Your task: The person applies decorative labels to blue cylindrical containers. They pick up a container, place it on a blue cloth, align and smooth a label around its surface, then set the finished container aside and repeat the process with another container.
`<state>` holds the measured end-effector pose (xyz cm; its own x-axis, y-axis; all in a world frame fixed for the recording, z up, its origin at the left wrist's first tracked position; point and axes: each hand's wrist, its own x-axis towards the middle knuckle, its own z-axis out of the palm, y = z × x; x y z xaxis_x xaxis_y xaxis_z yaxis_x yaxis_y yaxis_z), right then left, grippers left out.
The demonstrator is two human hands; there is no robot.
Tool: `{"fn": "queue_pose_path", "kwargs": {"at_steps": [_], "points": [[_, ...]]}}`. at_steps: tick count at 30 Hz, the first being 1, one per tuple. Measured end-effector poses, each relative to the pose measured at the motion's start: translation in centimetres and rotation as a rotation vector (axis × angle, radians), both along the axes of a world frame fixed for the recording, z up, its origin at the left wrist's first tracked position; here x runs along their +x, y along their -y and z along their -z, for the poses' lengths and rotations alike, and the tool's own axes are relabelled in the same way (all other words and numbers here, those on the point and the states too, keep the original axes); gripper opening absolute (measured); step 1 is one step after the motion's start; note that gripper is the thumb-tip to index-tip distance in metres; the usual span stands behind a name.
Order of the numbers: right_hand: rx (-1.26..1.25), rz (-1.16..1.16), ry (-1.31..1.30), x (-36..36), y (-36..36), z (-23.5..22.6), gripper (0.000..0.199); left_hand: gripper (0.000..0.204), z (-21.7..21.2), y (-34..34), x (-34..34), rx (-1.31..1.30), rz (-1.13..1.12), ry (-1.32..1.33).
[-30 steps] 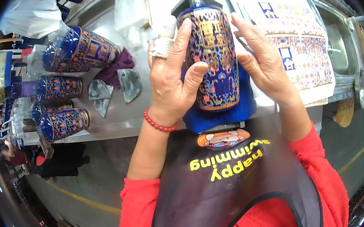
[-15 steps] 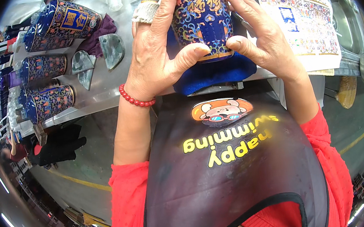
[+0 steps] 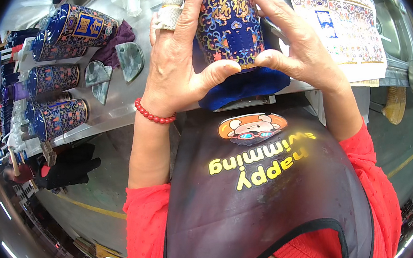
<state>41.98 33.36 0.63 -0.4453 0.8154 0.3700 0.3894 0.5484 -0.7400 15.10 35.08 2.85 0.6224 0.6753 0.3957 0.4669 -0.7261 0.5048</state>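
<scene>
A dark blue jar point(image 3: 228, 23) with gold and coloured floral patterns lies on a blue cloth pad point(image 3: 245, 87) at the front edge of a steel table point(image 3: 112, 96). My left hand point(image 3: 179, 61) wraps its left side, thumb pressed on the jar's near end. My right hand point(image 3: 290, 39) grips its right side, thumb meeting the left thumb. A taped finger shows on my left hand, and a red bead bracelet point(image 3: 152, 114) circles that wrist.
Three similar patterned jars point(image 3: 73, 29) lie on the table to the left. Grey curved pieces point(image 3: 128, 59) and a purple cloth point(image 3: 112, 43) sit beside them. A printed decal sheet point(image 3: 341, 19) lies at the right. A dark apron covers my front.
The jar and both hands have shifted up in the view. My thumbs have come together on the jar's near end.
</scene>
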Motion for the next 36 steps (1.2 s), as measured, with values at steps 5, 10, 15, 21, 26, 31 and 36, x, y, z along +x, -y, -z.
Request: {"fn": "queue_pose_path", "kwargs": {"at_steps": [5, 10, 15, 21, 26, 31, 36], "points": [[0.010, 0.007, 0.020, 0.1, 0.0, 0.1, 0.102, 0.113, -0.1, 0.1, 0.0, 0.003, 0.001, -0.016], [-0.042, -0.014, -0.007, 0.3, -0.1, 0.1, 0.104, 0.113, -0.2, 0.0, 0.1, 0.003, 0.007, -0.016], [-0.039, 0.002, -0.001, 0.1, 0.0, 0.0, 0.107, 0.115, -0.3, 0.0, 0.0, 0.005, 0.005, -0.030], [-0.039, -0.018, 0.030, 0.2, -0.1, -0.4, 0.110, 0.116, -0.4, -0.2, 0.2, -0.018, 0.022, 0.000], [-0.051, 0.028, 0.060, -0.1, 0.2, -0.6, 0.109, 0.117, 0.3, -0.1, -0.3, 0.011, -0.018, -0.003], [-0.052, 0.006, 0.035, 0.1, 0.1, -0.5, 0.109, 0.121, 2.4, 2.0, -0.5, 0.083, -0.077, 0.110], [-0.034, 0.010, 0.062, 0.2, 0.1, -0.3, 0.109, 0.080, 3.7, 6.8, 0.4, 0.177, -0.160, -0.030]]}}
